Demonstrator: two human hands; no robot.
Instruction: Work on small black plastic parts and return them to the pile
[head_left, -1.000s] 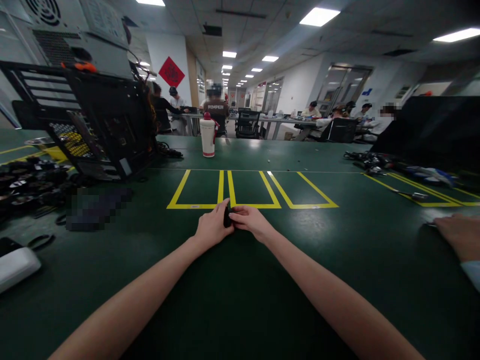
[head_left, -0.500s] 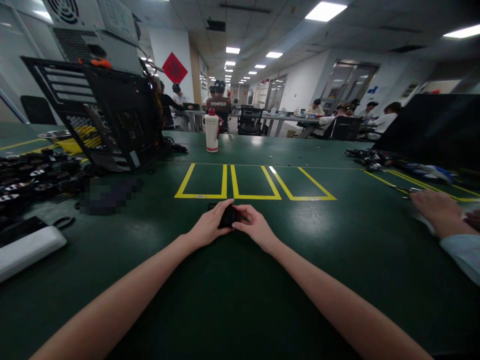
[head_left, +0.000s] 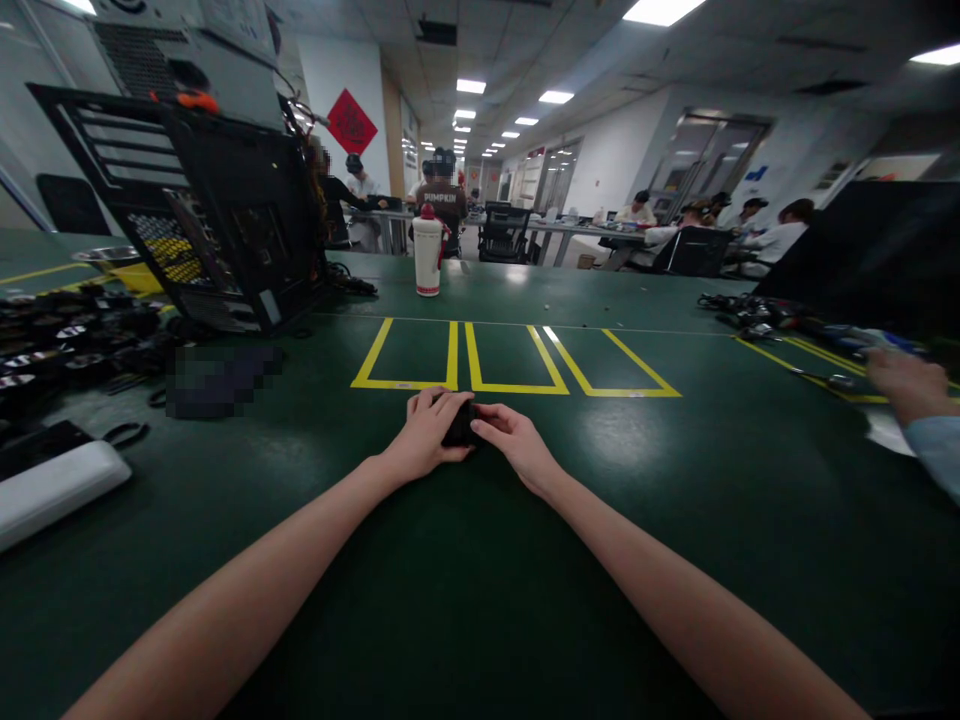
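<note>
Black object (head_left: 459, 428), small and mostly covered, sits between two bare hands at the middle of the worktop (head_left: 480, 590), just on the near side of the yellow tape outlines (head_left: 521, 388). And look at the left hand (head_left: 418, 438): it curls around the object from the left, fingers over the far side and thumb along the near side, holding it firmly, it seems. That grip looks chosen to steady the piece while leaving its right side exposed. In from the right comes the right hand (head_left: 517, 448), fingers drawn narrow, thumb and fingertips at that exposed edge; whether they pinch or merely touch, I cannot tell. Both forearms reach in from the near side, meeting centrally, probably for an even, braced hold.

Now, which way does it point? A dark face shows in the gap between the hands, turned roughly toward the near right. Its long axis is hidden by the fingers, so no call there, nor on whether it rests on the worktop.
</note>
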